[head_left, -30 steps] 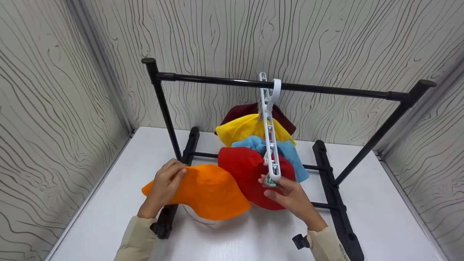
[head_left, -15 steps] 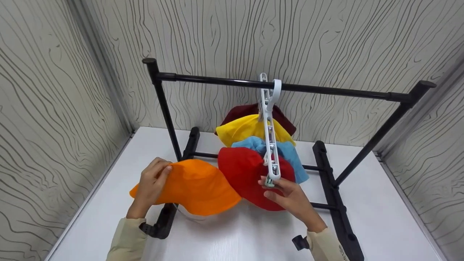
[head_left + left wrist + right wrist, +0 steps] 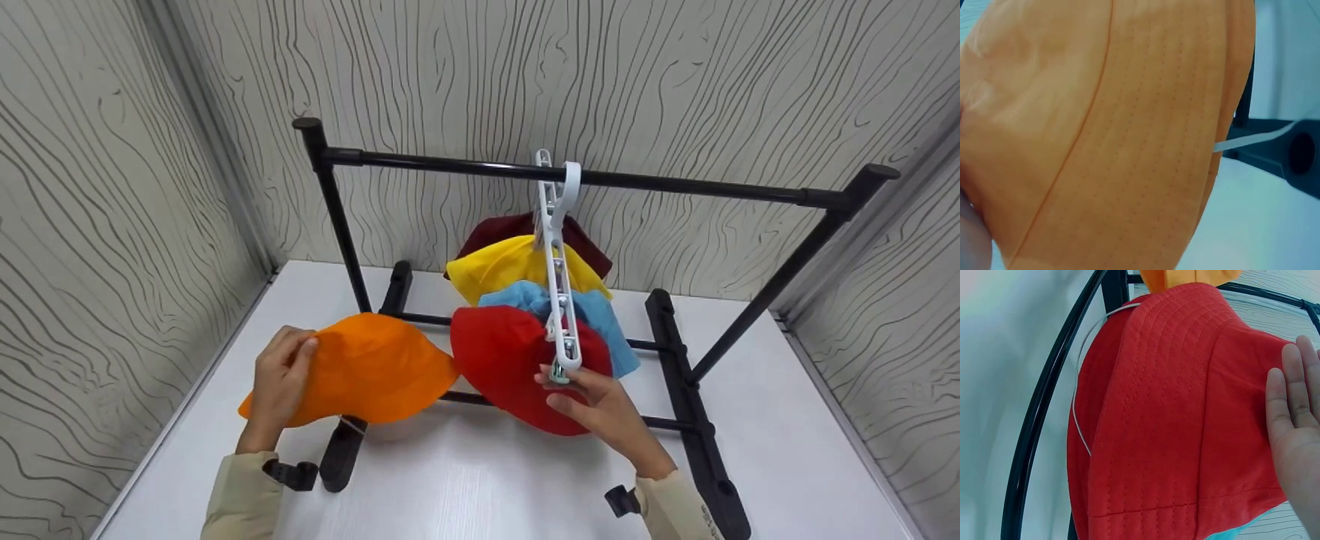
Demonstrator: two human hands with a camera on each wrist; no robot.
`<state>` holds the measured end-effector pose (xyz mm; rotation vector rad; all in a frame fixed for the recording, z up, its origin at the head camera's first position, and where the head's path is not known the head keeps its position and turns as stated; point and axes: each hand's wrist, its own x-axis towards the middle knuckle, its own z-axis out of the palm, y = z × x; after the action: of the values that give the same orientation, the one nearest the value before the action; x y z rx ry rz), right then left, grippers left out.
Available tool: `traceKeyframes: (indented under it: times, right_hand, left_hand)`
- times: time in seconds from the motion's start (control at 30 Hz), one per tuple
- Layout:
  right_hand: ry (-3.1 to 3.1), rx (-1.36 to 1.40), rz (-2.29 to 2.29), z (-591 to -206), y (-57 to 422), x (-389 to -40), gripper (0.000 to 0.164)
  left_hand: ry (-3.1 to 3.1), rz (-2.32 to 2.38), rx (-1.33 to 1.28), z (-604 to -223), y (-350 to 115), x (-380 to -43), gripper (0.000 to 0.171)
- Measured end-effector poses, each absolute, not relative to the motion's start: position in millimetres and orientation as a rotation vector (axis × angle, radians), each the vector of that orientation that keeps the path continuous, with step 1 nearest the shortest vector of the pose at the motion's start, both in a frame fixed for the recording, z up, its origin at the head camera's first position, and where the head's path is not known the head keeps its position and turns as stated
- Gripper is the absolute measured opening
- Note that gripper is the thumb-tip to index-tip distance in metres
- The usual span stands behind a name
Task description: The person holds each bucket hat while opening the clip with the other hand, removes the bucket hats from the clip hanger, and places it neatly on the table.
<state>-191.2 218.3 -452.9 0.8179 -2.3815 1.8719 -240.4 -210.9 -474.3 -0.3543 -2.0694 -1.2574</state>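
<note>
My left hand point(image 3: 277, 382) pinches the crown edge of an orange bucket hat point(image 3: 371, 367), held left of the hanging hats. Its stitched brim fills most of the left wrist view, with a pale cord hanging from it. My right hand point(image 3: 611, 416) is at the pale green clip point(image 3: 557, 373) on the near end of a white hanger point(image 3: 555, 255); fingers reach behind the clip and the thumb sits below, apart from it. In the right wrist view, straight fingers lie beside a red bucket hat point(image 3: 1162, 410), which hangs under the hanger's near part.
The hanger hooks over the bar point(image 3: 465, 169) of a black rack. Behind the red hat hang a light blue hat point(image 3: 611, 330), a yellow hat point(image 3: 487, 270) and a maroon hat point(image 3: 495, 229). Black rack feet point(image 3: 690, 405) stand on the white table point(image 3: 465, 480); patterned panels enclose it.
My left hand has moved left and slightly away from me with the orange hat, uncovering more of the red hat's lower left side. The right hand stays at the clip.
</note>
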Motion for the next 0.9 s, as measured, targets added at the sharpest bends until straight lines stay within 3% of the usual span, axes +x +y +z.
traceKeyframes:
  times: [0.9]
  right_hand:
    - [-2.382,0.735,1.904,-456.0,219.2,-186.9,0.040]
  left_hand:
    - [-2.059,-1.195,0.251,-509.5,-247.5,-238.7,0.023]
